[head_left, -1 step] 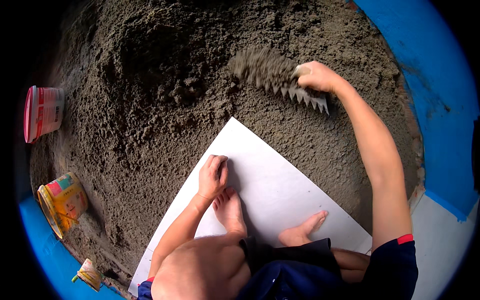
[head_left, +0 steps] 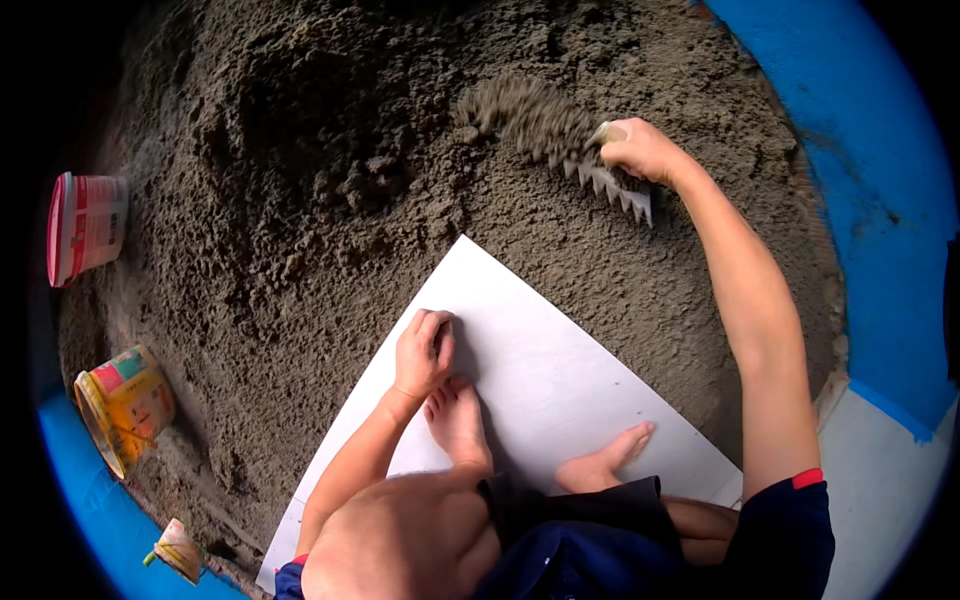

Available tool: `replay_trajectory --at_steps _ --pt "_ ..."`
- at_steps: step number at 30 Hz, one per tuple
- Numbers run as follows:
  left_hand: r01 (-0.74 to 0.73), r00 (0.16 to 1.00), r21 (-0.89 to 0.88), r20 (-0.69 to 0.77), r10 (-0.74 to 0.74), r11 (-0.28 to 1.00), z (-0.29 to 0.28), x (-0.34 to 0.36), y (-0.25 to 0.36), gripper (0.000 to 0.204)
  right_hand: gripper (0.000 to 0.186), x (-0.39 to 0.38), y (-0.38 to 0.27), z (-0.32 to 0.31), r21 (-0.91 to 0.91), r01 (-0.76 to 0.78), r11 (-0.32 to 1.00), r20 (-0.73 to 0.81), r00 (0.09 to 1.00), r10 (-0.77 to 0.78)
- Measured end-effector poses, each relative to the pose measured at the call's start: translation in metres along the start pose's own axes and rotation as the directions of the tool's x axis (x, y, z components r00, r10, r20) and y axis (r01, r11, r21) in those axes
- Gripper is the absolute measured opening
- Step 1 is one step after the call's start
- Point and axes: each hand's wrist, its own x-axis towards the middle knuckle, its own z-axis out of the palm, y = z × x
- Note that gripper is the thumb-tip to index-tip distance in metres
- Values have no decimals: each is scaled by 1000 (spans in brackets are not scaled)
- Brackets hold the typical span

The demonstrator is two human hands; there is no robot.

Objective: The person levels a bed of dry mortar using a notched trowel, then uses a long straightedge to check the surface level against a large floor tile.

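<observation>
Notched trowel [head_left: 637, 200], coarse mortar [head_left: 530, 115] heaped along its blade, lies beyond the far corner of the white board [head_left: 560, 370], off to its right; the right hand [head_left: 645, 153], fingers clenched round it, has shifted slightly rightward, the load barely turning; the left hand [head_left: 425, 352] curls over the board, whether grasping anything I cannot tell; along the mortar bed's [head_left: 270, 290] left edge are a red-and-white bucket [head_left: 92, 225], yellow tub [head_left: 147, 405] and small cup [head_left: 180, 548], contents indiscernible.

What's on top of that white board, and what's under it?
On the white board rest two bare feet, with the left hand over it. Sandy mix shows along its upper edges, but whatever lies beneath is covered, so I can't tell.
</observation>
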Motion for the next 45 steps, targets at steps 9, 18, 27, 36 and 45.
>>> replay_trajectory --at_steps 9,18,27,36,45 --pt "-217 973 239 124 192 946 1 27 -14 16 27 -154 79 -14 79 -320 944 185 935 302" --pt "-600 796 341 341 499 724 31 108 -15 22 15 -233 270 -74 952 197 234 -306 633 712" --pt "-621 782 413 384 492 666 31 113 -10 29 28 -101 309 -140 875 171 452 -472 501 725" --pt "-612 787 408 390 477 677 28 114 -9 28 7 36 150 -115 819 206 535 -545 571 614" --pt "-551 829 450 390 401 703 23 109 -11 37 14 123 24 -87 201 -94 975 -551 812 192"
